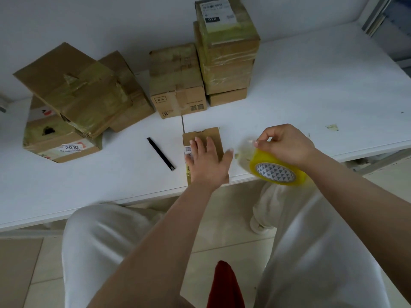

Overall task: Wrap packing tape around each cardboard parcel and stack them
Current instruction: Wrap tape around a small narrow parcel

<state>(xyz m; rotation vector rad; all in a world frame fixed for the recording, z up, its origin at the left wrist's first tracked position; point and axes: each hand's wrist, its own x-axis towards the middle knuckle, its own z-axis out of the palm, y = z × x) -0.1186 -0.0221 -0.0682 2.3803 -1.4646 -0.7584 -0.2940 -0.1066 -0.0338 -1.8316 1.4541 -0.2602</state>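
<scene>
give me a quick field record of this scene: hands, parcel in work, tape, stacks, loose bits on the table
left hand: left hand lies flat, fingers straight, on the small parcel
right hand: right hand grips the yellow tape roll, beside the parcel at the table edge
parcel in work: near the front edge of the white table, white label partly showing
stacks: tall taped stack at the back; tilted pile on the left
loose items: black cutter left of the parcel

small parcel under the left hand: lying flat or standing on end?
Lying flat. The small parcel rests on its broad face at the table edge, with the left hand pressing open-palmed on top.
</scene>
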